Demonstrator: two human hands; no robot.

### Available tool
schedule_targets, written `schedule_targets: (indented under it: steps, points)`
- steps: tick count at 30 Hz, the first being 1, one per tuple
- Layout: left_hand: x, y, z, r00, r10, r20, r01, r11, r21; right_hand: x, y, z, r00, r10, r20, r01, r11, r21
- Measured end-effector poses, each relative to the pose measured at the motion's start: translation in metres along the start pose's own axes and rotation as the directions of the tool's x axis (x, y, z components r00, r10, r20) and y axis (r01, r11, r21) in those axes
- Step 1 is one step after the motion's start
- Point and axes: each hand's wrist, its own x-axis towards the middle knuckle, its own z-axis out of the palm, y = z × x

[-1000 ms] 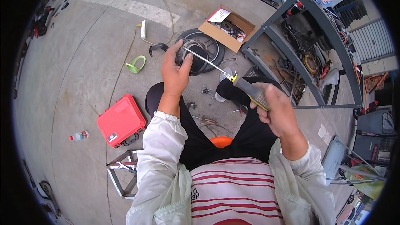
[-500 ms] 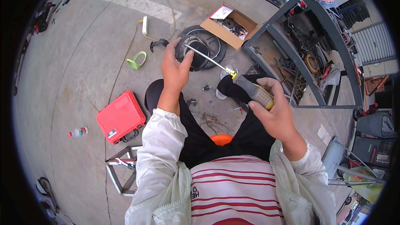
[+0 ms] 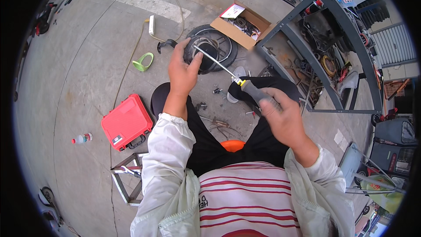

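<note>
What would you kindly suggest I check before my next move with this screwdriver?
1. Screwdriver held by the handle: ok, in the right hand.
2. Left hand gripping the shaft: cannot tell; thumb and forefinger are close to it near the tip.
3. Tip clear of the wheel: cannot tell; they overlap in this one view.
4. Floor free of loose parts: not ok; small metal parts lie between the legs.
5. Red case shut: ok.
6. Power strip away from the legs: ok, it lies apart from them, left of the wheel.
</note>
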Motion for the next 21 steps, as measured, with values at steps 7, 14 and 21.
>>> schedule_targets:
  steps: [7,14,21]
  points:
    - [0.001,-0.004,-0.003,0.997,0.075,-0.014,-0.074,0.995,0.068,0.002,0.006,0.0,0.992,0.128,0.025,-0.13,0.975,0.18]
    - [-0.001,-0.002,-0.006,1.0,0.024,-0.012,-0.024,0.999,0.029,0.005,-0.001,-0.001,0.859,0.346,0.377,-0.511,0.627,0.588]
    - [-0.002,0.0,-0.006,0.999,0.033,-0.027,-0.032,0.998,0.063,0.003,-0.003,0.002,0.926,-0.374,-0.057,0.313,0.841,-0.442]
